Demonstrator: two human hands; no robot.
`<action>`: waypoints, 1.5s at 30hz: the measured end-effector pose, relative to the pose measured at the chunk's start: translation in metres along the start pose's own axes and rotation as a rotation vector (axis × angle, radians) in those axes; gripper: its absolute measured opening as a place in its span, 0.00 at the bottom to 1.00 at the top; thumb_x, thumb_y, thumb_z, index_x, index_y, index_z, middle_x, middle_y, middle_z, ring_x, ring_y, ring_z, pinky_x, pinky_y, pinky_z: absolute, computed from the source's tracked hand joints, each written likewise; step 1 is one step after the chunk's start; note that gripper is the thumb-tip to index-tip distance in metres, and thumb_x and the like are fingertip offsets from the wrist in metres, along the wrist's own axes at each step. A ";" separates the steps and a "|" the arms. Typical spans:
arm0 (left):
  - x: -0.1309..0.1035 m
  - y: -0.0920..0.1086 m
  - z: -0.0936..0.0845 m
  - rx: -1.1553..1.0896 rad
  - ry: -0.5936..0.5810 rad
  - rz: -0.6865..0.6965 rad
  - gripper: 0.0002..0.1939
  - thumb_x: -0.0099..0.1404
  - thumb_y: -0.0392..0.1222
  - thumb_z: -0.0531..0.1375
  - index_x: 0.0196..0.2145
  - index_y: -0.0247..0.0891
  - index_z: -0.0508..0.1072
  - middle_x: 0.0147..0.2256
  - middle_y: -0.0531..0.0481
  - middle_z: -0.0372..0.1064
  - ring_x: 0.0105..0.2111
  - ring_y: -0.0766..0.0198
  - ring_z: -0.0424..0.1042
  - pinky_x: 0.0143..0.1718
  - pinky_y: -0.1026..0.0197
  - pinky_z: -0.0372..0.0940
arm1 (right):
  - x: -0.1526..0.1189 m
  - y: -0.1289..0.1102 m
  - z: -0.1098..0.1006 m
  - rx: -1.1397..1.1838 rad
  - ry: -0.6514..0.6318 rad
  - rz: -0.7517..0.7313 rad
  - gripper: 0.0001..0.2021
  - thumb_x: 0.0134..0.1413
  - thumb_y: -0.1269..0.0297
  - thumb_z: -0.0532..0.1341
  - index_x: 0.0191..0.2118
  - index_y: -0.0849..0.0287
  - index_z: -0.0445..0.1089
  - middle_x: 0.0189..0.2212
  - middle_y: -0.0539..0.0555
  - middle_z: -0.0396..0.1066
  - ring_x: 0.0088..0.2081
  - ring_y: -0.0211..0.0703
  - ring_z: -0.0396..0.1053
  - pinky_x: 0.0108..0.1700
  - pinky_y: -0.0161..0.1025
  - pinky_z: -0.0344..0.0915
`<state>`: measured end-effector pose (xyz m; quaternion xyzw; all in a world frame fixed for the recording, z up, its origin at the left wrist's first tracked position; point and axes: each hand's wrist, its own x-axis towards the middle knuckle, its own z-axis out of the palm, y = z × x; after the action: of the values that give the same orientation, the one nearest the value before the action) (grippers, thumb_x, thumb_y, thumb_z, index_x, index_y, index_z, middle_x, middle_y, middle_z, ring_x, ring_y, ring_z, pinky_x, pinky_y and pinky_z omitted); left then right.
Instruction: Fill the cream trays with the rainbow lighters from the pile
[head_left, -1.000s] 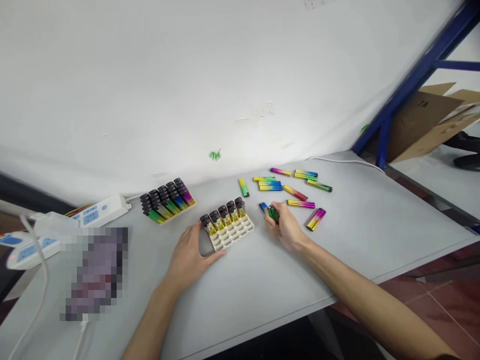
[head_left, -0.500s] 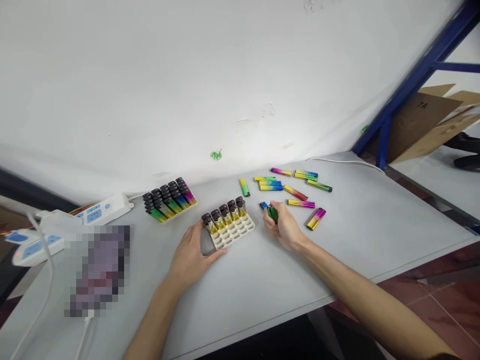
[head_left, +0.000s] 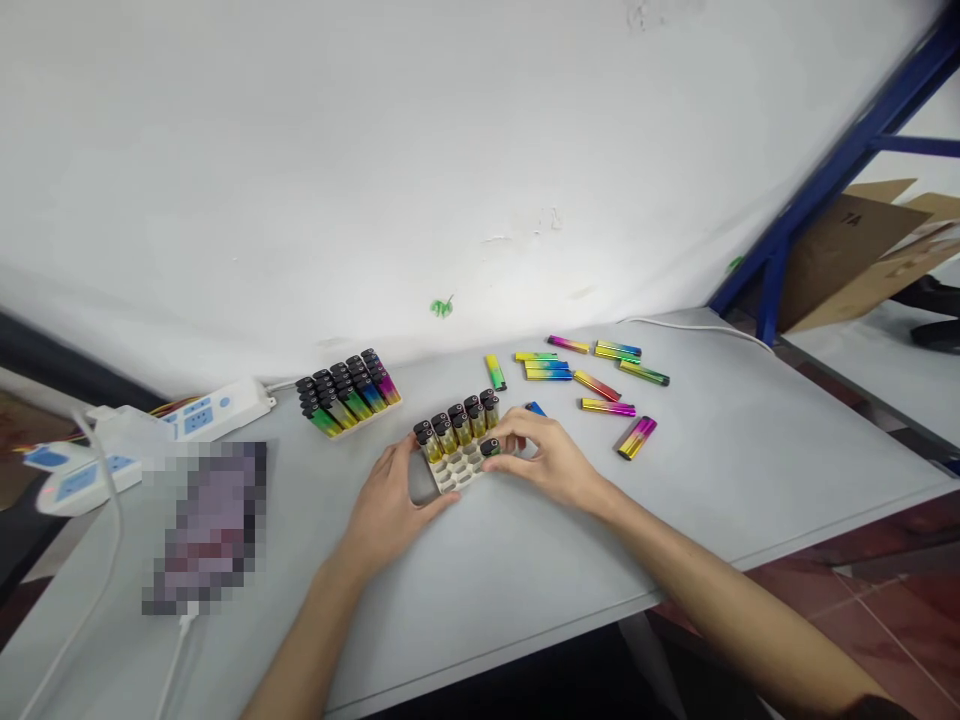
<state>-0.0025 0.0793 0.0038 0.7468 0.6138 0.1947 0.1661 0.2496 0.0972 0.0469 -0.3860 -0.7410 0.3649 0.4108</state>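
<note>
A white slotted tray [head_left: 452, 478] stands in the middle of the table, with upright yellow lighters [head_left: 463, 428] in its back rows. My left hand [head_left: 388, 505] grips its left end, fingers at the back corner and thumb along the front edge. Over the right end of the tray, my right hand [head_left: 546, 455] pinches a black-topped green lighter [head_left: 490, 448] upright between thumb and fingers. How deep that lighter sits in a slot cannot be seen. Just behind my right hand a blue lighter [head_left: 535, 408] lies partly hidden.
A second tray packed with colourful lighters [head_left: 351, 393] stands back left. Several loose lighters [head_left: 596, 385] lie back right. At left are a power strip [head_left: 199, 418], cables and a blurred-out device [head_left: 217, 520]. A white wall [head_left: 480, 180] borders the table's back.
My right hand has moved left from the loose lighters to the tray, bringing the green lighter upright over its right end. My left hand stays on the tray. The view has shifted slightly.
</note>
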 end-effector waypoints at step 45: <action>0.005 -0.001 0.004 -0.019 0.079 0.024 0.23 0.69 0.54 0.56 0.55 0.38 0.67 0.50 0.41 0.72 0.54 0.48 0.70 0.55 0.47 0.66 | -0.044 0.117 -0.204 -1.012 0.314 0.778 0.20 0.57 0.53 0.61 0.46 0.65 0.76 0.48 0.71 0.71 0.52 0.63 0.67 0.49 0.51 0.62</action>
<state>-0.0010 0.0841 0.0005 0.7442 0.6090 0.2321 0.1465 0.4797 0.1554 0.0127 -0.8199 -0.5589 0.0326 0.1200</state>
